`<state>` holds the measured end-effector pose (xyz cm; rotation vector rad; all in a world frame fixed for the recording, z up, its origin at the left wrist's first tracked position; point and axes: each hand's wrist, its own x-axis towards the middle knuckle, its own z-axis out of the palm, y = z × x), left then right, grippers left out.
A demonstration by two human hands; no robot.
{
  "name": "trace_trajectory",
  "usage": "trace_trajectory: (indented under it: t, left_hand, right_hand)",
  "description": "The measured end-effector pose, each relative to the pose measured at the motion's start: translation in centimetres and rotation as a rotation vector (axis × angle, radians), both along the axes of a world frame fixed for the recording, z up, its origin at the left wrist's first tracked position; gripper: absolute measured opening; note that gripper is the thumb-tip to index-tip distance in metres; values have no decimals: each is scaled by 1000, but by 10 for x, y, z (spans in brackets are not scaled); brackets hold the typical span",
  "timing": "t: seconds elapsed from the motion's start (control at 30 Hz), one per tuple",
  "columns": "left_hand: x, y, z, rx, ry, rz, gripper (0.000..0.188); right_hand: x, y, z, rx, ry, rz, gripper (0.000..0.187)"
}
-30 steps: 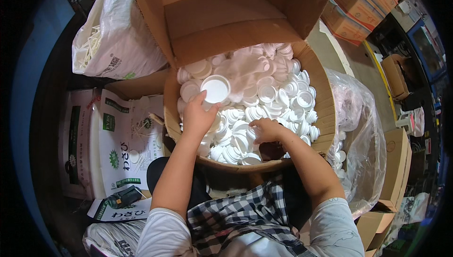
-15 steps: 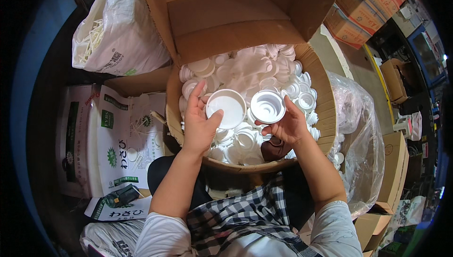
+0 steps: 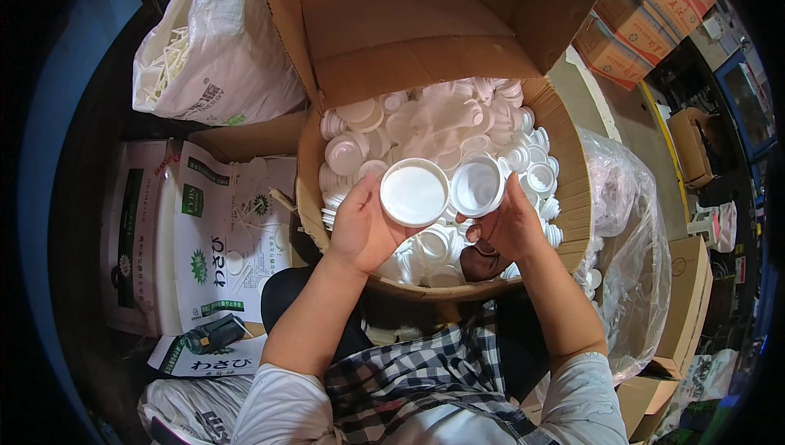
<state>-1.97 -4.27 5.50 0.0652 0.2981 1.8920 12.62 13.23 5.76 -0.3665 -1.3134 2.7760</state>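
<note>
My left hand [image 3: 360, 228] is closed on a round white plastic cap [image 3: 414, 192]; its broad flat face is toward me and most of my fingers are hidden behind it. In my right hand [image 3: 515, 224] is a second white plastic cap [image 3: 477, 187], tilted, with a raised rim and a recessed middle. My thumb and fingers grip its right and lower edge. The two caps are side by side, nearly touching, over a heap of similar white caps [image 3: 433, 242] in a big cardboard box [image 3: 572, 192]. A dark brown object [image 3: 481, 263] lies below my right hand.
A white sack [image 3: 237, 53] with thin white sticks stands at the far left. Printed white cardboard [image 3: 192, 257] and a dark cutter-like tool [image 3: 214, 335] lie to the left. Clear plastic bagging [image 3: 634, 273] is at the right, with stacked cartons [image 3: 625, 36] beyond.
My left thumb has come off the cap's face, and the fingers are tucked behind it. The cap in my right hand has tilted, changing the face I see. The view has shifted slightly.
</note>
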Motion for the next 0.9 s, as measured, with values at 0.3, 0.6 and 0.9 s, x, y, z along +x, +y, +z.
trace_trajectory:
  t: [0.3,0.6,0.9]
  left_hand:
    - [3,0,-1,-14,94,-67,56]
    - [19,7,-6,-4,6,-52,49]
    - [40,14,-11,57,101,84,45]
  right_hand:
    - [6,-7,11,142,7,-157,52]
    - [7,-35,27,1414,54,-376,65]
    - [2,-43,22,1604,189,-482,68]
